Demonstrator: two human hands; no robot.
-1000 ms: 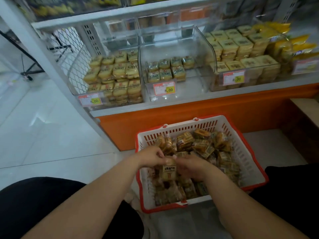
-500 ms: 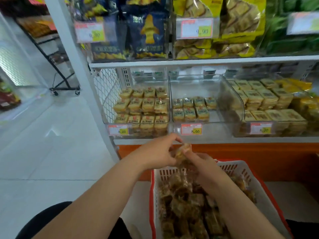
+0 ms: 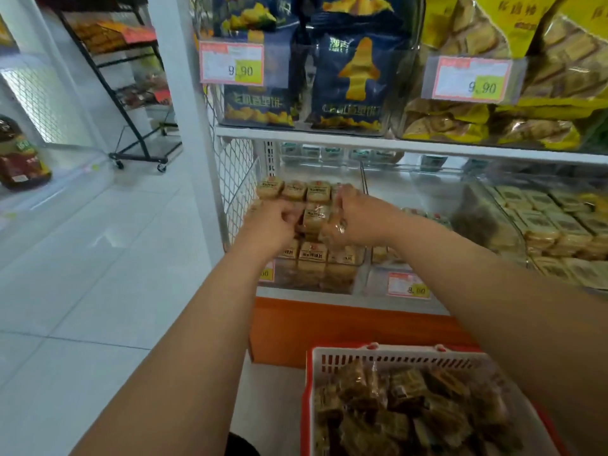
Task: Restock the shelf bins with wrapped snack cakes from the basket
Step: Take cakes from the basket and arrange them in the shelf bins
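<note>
Where both hands reach into the left bin, one wrapped cake sits under the right hand, fingers curled round its clear wrapper, just above the stacked cakes already in the bin. Left hand: fingers bent in among the top row of the stack, touching wrappers; whether it pinches one cannot be told.

Bin edges: wire mesh side close on the left, clear divider wall on the right, upper shelf overhead with open room between it and the stack. Middle bin: sparsely filled, partly hidden by the right forearm. Right bin: rows of paler packs.

Basket: white with red rim, on the floor below the orange shelf base, heaped with more wrapped cakes, well apart from the hands. Open tiled floor to the left.
</note>
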